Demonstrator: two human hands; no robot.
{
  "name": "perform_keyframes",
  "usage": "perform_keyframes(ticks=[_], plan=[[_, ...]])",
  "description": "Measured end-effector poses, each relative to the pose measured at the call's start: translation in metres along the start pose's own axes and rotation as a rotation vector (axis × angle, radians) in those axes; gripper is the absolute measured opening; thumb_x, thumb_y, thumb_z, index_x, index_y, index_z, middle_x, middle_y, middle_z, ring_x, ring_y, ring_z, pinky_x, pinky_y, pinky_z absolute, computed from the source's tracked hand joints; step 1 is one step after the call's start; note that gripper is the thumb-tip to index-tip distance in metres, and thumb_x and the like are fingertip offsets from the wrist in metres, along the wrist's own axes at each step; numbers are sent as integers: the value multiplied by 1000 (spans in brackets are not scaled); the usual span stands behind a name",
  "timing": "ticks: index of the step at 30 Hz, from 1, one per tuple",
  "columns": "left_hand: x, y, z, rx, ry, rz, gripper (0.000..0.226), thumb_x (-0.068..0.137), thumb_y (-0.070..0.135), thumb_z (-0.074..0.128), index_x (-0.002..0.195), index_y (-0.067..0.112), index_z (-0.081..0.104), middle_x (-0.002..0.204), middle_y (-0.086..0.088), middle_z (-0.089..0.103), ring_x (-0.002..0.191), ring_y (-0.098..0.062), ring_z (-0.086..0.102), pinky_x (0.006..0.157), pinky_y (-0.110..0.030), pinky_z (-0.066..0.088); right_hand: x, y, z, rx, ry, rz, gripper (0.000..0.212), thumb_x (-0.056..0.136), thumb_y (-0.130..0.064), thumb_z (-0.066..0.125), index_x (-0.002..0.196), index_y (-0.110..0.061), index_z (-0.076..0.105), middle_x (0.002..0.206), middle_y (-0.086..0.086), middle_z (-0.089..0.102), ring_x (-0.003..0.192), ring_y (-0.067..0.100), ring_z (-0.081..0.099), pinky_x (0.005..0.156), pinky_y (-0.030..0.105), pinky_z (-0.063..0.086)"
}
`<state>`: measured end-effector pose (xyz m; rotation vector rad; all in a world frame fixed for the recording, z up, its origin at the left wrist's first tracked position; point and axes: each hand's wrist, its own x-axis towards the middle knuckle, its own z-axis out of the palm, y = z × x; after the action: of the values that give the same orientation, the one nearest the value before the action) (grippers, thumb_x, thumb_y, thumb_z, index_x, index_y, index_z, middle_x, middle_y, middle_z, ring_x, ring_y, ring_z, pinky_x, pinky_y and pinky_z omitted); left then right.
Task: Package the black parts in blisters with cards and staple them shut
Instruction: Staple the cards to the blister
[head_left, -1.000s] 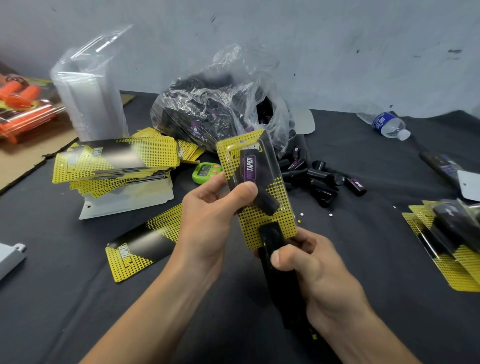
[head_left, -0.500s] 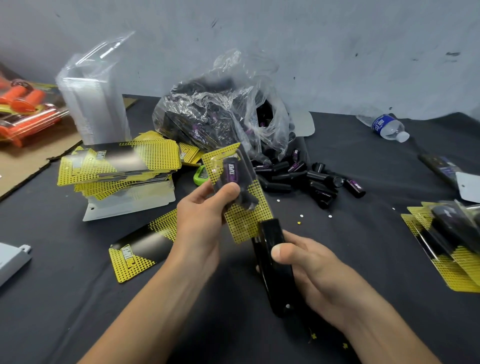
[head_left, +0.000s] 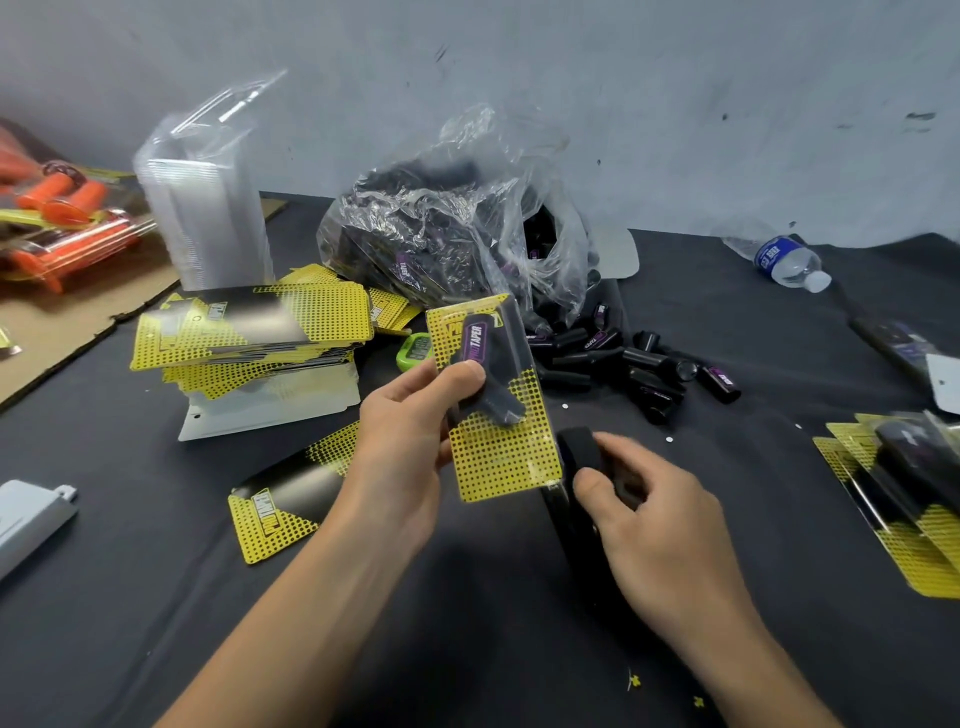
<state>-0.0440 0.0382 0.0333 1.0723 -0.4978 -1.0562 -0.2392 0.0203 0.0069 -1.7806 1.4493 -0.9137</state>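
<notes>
Yellow blister pack (head_left: 506, 457) is sitting pinched in my left hand (head_left: 410, 441). My right hand (head_left: 660, 530) is gripping the stapler (head_left: 579, 449) just beside that pinch.

left grip (head_left: 410, 441) bare, right grip (head_left: 654, 525) bare, both forearms (head_left: 291, 597) bare to the frame's lower edge

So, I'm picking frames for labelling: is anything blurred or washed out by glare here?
Head view: the right hand and stapler are motion-blurred; the blister pack in the left hand reads sharp; glare streaks the plastic bag.
</notes>
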Motion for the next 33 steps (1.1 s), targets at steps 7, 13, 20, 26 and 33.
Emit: perform_keyframes(ticks=[7,13,20,26,33], plan=[[-5,-4,5,30,-199,58,27,71,22,84,97,16,81,102,-19,77,89,-34,74,83,-55,61,-10,-13,1,317,-61,-272,26,85,-51,76,107,-39,74,98,-14,79,92,6,75,76,13,53],[-13,-12,8,232,-425,64,46,80,41,76,117,13,76,110,-18,77,95,-27,74,82,-46,61,4,-11,-2,719,-130,-20,15,87,-12,77,93,-25,80,84,8,79,60,17,58,47,20,44],[-13,-18,10,505,-382,140,13,85,1,79,93,12,81,79,-9,78,58,-12,68,50,-18,46,7,-9,-9,806,-135,43,18,85,-12,72,97,-20,82,95,9,79,71,10,64,55,19,50],[-18,-23,13,513,-350,146,6,88,5,78,83,6,81,70,-9,74,49,-11,59,48,-17,44,2,-12,-10,761,-147,-77,28,86,10,70,92,-15,83,88,7,80,71,5,70,60,13,50],[-19,-26,15,552,-362,205,8,86,8,80,81,12,83,72,-3,77,60,-7,66,56,-20,50,1,-12,-6,828,-40,-58,27,80,14,74,85,-12,82,79,10,79,63,7,71,55,14,52]])
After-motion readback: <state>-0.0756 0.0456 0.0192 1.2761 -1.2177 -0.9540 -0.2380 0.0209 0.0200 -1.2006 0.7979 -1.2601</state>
